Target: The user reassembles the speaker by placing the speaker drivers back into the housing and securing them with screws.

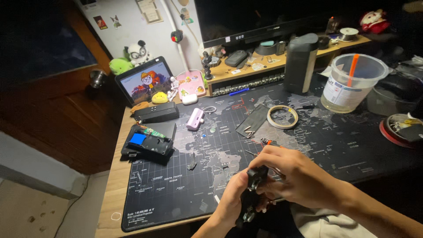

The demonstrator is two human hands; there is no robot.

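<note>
Head view: one frame, dim room, lit from above.
Landmark: black world-map desk mat [176,185] covering the wooden bench [110,194].
Held thing: small black plastic-and-metal gadget [251,194], upright over the mat's near edge.
Left hand [231,200]: fingers closed around the gadget's lower part.
Right hand [293,174]: fingers closed on the gadget's top; an orange-tipped slim tool [269,142] sits just beyond it.
On mat, far side: roll of clear tape [282,117], translucent plastic tub [352,81].
At mat's left edge: opened black device with blue patch [150,142].
</note>
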